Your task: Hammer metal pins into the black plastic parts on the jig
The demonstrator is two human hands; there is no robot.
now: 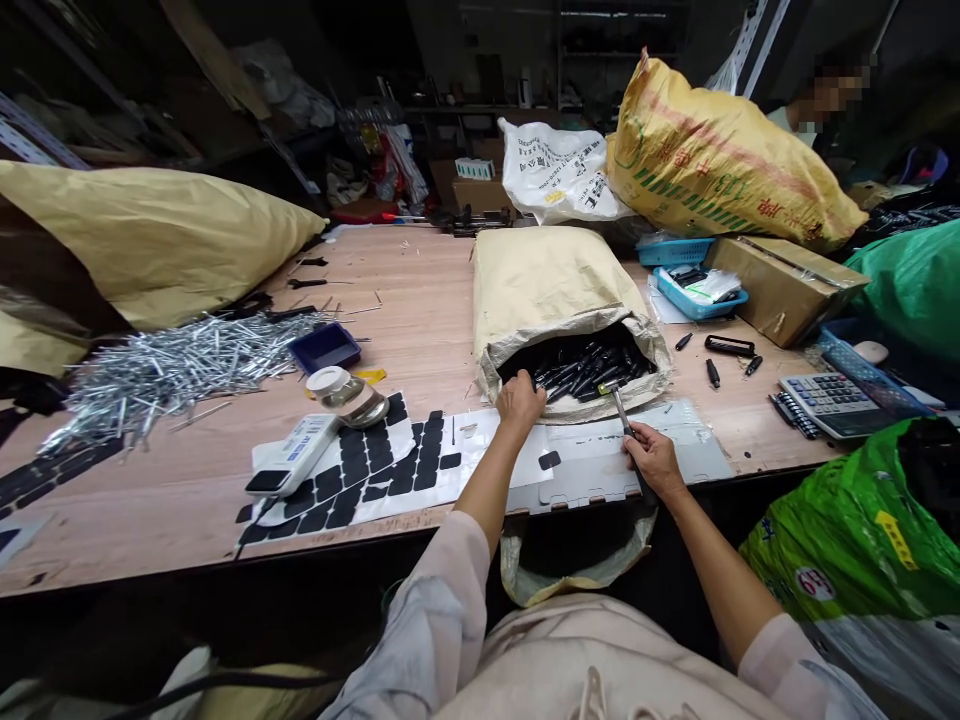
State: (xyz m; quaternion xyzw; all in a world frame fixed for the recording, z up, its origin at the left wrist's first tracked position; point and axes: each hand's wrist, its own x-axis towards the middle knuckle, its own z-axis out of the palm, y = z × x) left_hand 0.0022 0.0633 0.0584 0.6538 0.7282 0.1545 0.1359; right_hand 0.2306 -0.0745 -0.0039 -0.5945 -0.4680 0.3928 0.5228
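Observation:
A beige woven sack (551, 265) lies on its side on the table, its mouth facing me. Inside the mouth is a heap of black, slender tapered parts (589, 370). At the left edge of the opening, my left hand (521, 402) is closed, with a bit of black at its fingertips that looks like one of these parts. My right hand (654, 460) grips the dark handle of a small hammer (621, 408). The hammer's head rests at the lower lip of the sack, against the parts. Below lies a grey flat board (675, 440).
Left are a pile of silvery rods (202, 360), a dark blue tray (325, 347), a lidded jar (349, 395), a white device (296, 455) and black sticker sheets (409, 460). Right are a calculator (825, 400), blue baskets (701, 295), a cardboard box (787, 285) and a green bag (847, 530). A person sits behind.

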